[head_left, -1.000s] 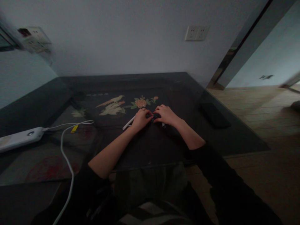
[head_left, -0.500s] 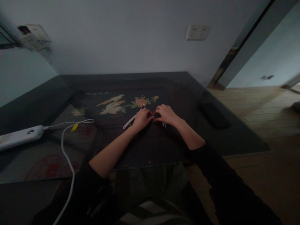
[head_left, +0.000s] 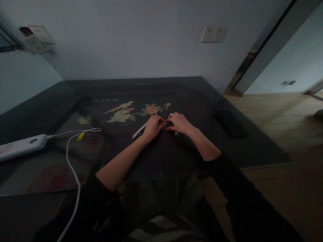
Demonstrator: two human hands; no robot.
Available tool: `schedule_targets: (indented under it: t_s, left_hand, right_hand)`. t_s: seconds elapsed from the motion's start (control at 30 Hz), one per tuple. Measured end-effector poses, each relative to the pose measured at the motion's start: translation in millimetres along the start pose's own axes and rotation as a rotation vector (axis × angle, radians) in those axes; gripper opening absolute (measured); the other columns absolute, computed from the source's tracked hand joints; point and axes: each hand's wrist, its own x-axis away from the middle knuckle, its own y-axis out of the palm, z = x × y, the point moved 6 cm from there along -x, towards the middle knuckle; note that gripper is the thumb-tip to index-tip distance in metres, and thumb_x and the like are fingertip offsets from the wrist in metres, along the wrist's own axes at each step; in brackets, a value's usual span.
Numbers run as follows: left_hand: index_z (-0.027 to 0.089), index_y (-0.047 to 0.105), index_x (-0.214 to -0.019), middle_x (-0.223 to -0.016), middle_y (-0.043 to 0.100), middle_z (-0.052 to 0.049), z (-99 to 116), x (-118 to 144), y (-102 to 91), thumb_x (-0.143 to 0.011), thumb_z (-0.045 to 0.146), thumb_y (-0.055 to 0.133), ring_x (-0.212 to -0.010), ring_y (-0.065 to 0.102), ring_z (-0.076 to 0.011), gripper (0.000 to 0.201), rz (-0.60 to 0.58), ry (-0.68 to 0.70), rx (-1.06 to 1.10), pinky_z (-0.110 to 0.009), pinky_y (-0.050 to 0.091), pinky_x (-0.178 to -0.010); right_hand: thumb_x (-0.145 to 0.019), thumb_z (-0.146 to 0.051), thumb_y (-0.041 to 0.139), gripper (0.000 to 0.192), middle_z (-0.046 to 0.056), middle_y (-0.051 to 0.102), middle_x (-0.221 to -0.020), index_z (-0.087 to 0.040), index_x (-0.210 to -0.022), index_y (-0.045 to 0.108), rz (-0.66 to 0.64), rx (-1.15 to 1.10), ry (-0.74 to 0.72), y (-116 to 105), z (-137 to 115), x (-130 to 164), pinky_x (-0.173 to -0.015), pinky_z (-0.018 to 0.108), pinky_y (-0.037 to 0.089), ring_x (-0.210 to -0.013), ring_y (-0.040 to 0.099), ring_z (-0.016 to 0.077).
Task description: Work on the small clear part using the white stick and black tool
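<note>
Small dark object (head_left: 165, 125), too dim and too hidden to identify, sits between both hands at the middle of the glass-topped desk (head_left: 252, 148), just near of the painted flower and bird design under the glass. Left hand (head_left: 152, 127) curls over its left end with fingers bent down and closed around it; right hand (head_left: 179, 123) does the same from the right, fingertips meeting the left hand's. How firm either grip is cannot be told in this light. A white slim stick-like thing (head_left: 139, 131) pokes out from under the left hand toward the near left, lying flat on the desk. Both forearms are bare, with dark sleeves pushed up near the elbows.

Far to the left lies a white power strip (head_left: 22, 147), its white cable (head_left: 72, 168) looping across the desk and down off the near edge. A dark flat phone-like slab (head_left: 232, 123) rests well apart on the right. On the far wall is a double socket plate (head_left: 214, 34).
</note>
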Motion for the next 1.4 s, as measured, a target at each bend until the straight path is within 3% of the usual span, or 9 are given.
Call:
schedule_targets:
  t_s: [0.2,0.33,0.5,0.77,1.07,1.23,1.4]
  left_hand:
    - [0.018,0.066,-0.079,-0.08,0.063,-0.003,-5.4,-6.0,-8.9,-0.079,0.016,0.07,-0.08,0.059,-0.0189,0.005,0.06,-0.068,0.138,-0.032,0.046,-0.075]
    - [0.018,0.066,-0.077,-0.075,0.062,-0.001,-12.7,-7.7,-13.4,-0.076,0.018,0.071,-0.072,0.056,-0.0157,0.005,0.078,-0.145,0.271,-0.028,0.043,-0.069]
    - [0.016,0.067,-0.076,-0.066,0.062,0.0,-19.4,-7.1,-11.8,-0.075,0.025,0.071,-0.063,0.053,-0.0138,0.009,0.025,-0.26,0.471,-0.026,0.039,-0.061]
    - [0.016,0.07,-0.073,-0.07,0.067,-0.002,-13.8,-1.6,-10.2,-0.07,0.028,0.074,-0.068,0.057,-0.0143,0.013,0.013,-0.383,0.769,-0.027,0.042,-0.069]
    - [0.013,0.069,-0.073,-0.068,0.063,0.0,-8.9,2.8,-3.2,-0.074,0.02,0.075,-0.061,0.054,-0.0085,0.008,-0.044,-0.527,1.172,-0.022,0.043,-0.063]
    - [0.014,0.068,-0.079,-0.076,0.068,-0.002,-1.5,5.2,-5.9,-0.081,0.019,0.07,-0.068,0.062,-0.0099,0.005,-0.037,-0.621,1.418,-0.022,0.048,-0.066]
    - [0.015,0.069,-0.085,-0.085,0.072,-0.006,6.8,9.1,3.1,-0.09,0.028,0.061,-0.082,0.068,-0.0149,0.016,-0.145,-0.688,1.608,-0.028,0.052,-0.078]
  right_hand:
    - [-0.08,-0.045,0.073,0.04,0.012,0.064,-0.113,-0.018,-0.11,0.071,-0.003,0.036,-0.004,-2.1,-1.9,1.2,-0.086,0.039,0.04,-0.109,0.052,0.03]
    - [-0.079,-0.044,0.074,0.045,0.011,0.065,-0.113,-0.018,-0.116,0.067,0.064,-0.011,-0.018,-11.1,-5.1,0.8,-0.085,0.038,0.04,-0.108,0.053,0.0293]
    - [-0.084,-0.029,0.07,0.026,0.009,0.068,-0.106,-0.019,-0.108,0.067,0.219,-0.099,-0.039,-27.3,-9.1,1.7,-0.085,0.037,0.039,-0.103,0.055,0.0264]
    - [-0.087,-0.024,0.066,0.006,0.006,0.07,-0.093,-0.02,-0.091,0.068,0.328,-0.123,-0.081,-39.7,-14.6,6.0,-0.082,0.033,0.038,-0.095,0.058,0.0236]
    - [-0.087,-0.025,0.068,0.007,0.007,0.071,-0.089,-0.018,-0.088,0.069,0.357,-0.129,-0.101,-42.0,-14.6,6.7,-0.081,0.034,0.041,-0.092,0.06,0.0235]
    - [-0.089,-0.027,0.065,0.009,0.006,0.07,-0.088,-0.019,-0.088,0.07,0.439,-0.205,-0.091,-44.0,-11.0,8.8,-0.084,0.035,0.044,-0.09,0.059,0.0225]
    - [-0.09,-0.026,0.064,0.009,0.005,0.068,-0.087,-0.021,-0.088,0.07,0.586,-0.313,-0.073,-49.8,-9.2,13.6,-0.085,0.036,0.045,-0.092,0.059,0.0221]
